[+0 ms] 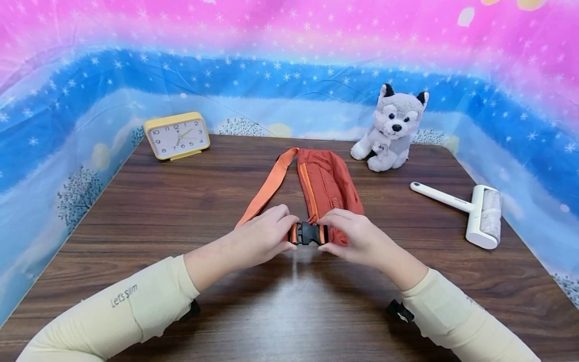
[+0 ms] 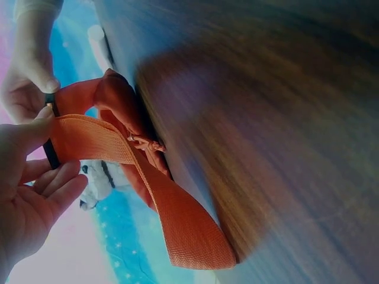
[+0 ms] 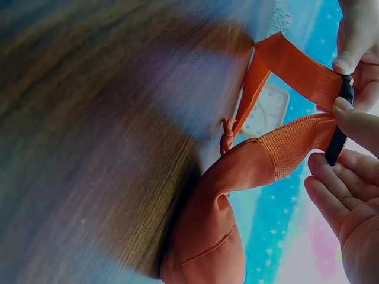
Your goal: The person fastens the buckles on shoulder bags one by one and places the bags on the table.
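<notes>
A rust-red waist bag [image 1: 332,181] with an orange zip lies in the middle of the table, its orange strap [image 1: 267,188] looping out to the left. At the bag's near end is a black side-release buckle [image 1: 309,233], its two halves joined. My left hand [image 1: 260,236] pinches the strap-side end of the buckle between thumb and fingers. The bag-side end is pinched by my right hand [image 1: 357,236]. In the left wrist view the orange webbing [image 2: 95,139] runs from the buckle down to the table. The right wrist view shows the short webbing [image 3: 299,145] joining buckle and bag.
A yellow alarm clock [image 1: 177,136] stands at the back left of the wooden table [image 1: 135,216]. Back right sits a grey-and-white plush husky [image 1: 391,130]. A white lint roller [image 1: 466,211] lies on the right side. Patterned cloth [image 1: 289,75] hangs behind the table.
</notes>
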`<action>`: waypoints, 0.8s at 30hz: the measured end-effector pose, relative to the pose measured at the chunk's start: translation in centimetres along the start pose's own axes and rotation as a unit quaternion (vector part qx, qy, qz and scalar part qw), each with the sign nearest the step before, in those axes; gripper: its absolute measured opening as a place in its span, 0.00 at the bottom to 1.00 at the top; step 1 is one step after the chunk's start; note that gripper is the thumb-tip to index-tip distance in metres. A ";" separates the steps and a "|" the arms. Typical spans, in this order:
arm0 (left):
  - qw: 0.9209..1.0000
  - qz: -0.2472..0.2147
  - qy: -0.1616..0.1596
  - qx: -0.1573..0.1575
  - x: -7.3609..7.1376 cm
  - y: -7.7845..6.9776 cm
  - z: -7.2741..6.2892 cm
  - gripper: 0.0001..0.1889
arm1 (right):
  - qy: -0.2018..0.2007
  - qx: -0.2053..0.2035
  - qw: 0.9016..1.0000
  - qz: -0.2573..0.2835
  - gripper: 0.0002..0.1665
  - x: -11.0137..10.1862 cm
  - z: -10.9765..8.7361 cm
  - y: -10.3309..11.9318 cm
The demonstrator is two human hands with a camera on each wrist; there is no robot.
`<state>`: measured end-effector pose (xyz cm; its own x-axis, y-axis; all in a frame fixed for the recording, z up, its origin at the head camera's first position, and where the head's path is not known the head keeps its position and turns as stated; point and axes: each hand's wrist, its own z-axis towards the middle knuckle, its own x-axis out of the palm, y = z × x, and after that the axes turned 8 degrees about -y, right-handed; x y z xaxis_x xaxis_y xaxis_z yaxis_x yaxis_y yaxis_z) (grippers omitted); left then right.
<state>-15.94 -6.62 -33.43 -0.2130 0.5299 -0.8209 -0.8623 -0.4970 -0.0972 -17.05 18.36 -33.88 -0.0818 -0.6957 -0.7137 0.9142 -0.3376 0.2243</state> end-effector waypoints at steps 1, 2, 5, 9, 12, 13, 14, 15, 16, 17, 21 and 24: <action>1.000 0.001 0.000 0.000 0.0 0.0 0.0 0.23 | -0.001 0.000 1.000 0.001 0.24 0.0 0.0 0.0; 1.000 0.001 0.000 -0.001 0.0 0.0 0.0 0.23 | -0.002 -0.002 1.000 0.002 0.24 0.0 0.1 0.0; 1.000 0.001 0.002 -0.004 0.0 -0.1 0.1 0.23 | -0.005 -0.006 1.000 0.004 0.25 0.0 0.2 -0.1; 1.000 0.002 0.004 -0.004 -0.1 -0.1 0.1 0.24 | -0.007 -0.010 1.000 0.004 0.25 0.1 0.1 -0.1; 1.000 0.001 0.007 -0.003 -0.1 -0.2 0.1 0.24 | -0.008 -0.009 1.000 0.004 0.25 0.1 0.0 -0.1; 1.000 -0.001 0.007 -0.003 -0.1 -0.2 0.1 0.24 | -0.008 -0.008 1.000 0.004 0.25 0.1 0.0 -0.1; 1.000 -0.002 0.008 -0.004 -0.1 -0.2 0.1 0.23 | -0.008 -0.007 1.000 0.003 0.25 0.2 -0.1 -0.1; 1.000 -0.004 0.008 -0.004 -0.1 -0.2 0.1 0.24 | -0.007 -0.006 1.000 0.002 0.25 0.2 -0.1 -0.1; 1.000 -0.006 0.008 -0.004 -0.1 -0.2 0.1 0.24 | -0.006 -0.005 1.000 0.001 0.25 0.2 -0.1 -0.1; 1.000 -0.007 0.008 -0.005 -0.1 -0.3 0.1 0.24 | -0.006 -0.004 1.000 0.001 0.25 0.2 -0.1 -0.1; 1.000 -0.010 0.006 -0.003 0.0 -0.2 0.1 0.24 | -0.001 0.001 1.000 -0.001 0.25 0.2 -0.1 -0.1; 1.000 -0.012 0.003 -0.001 0.1 -0.2 0.1 0.24 | -0.001 -0.001 1.000 -0.002 0.25 0.2 -0.2 0.0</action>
<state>-15.88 -6.42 -33.47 -0.1902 0.5372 -0.8217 -0.8661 -0.4859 -0.1172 -17.04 18.30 -34.17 -0.0854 -0.6952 -0.7137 0.9143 -0.3394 0.2211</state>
